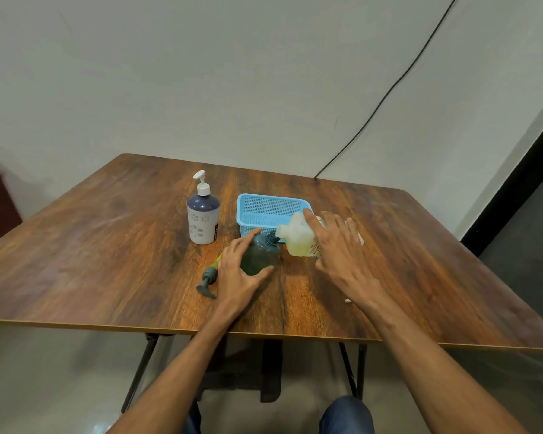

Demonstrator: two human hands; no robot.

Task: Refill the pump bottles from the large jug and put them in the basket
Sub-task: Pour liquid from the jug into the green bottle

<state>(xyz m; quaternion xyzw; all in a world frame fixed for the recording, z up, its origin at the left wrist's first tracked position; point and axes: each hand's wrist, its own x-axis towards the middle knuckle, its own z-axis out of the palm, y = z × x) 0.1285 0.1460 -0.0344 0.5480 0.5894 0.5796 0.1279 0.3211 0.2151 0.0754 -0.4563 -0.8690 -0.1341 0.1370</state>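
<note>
The left hand (240,275) is curled round the dark green bottle (261,254): the forefinger lies over the bottle's far shoulder and the thumb (263,271) hooks under its near side, so the body sits cupped between them. The bottle has no pump on it and leans with its open neck pointing away to the right. Just beyond that neck is the mouth of the large jug (298,236), which is tipped over towards the left with pale yellow liquid showing inside. The right hand (339,250) holds the jug from its right side, fingers (309,216) spread and draped across its top and label. The thumb is hidden behind the hand. Whether mouth and neck touch is too blurred to say.

Both bottle and jug are about the middle of the table (107,245), slightly towards its right edge. Just left of the left hand lies the pump head (208,278) on its side, its yellow-green tube pointing towards the bottle. Further back and left stands the second pump bottle (203,219), navy on top and white with a flower print below, its white pump fitted. The blue basket (265,211) sits behind the jug, nearer the far edge, with nothing visible in it. A small white piece (347,299) lies on the table beside the right wrist.
</note>
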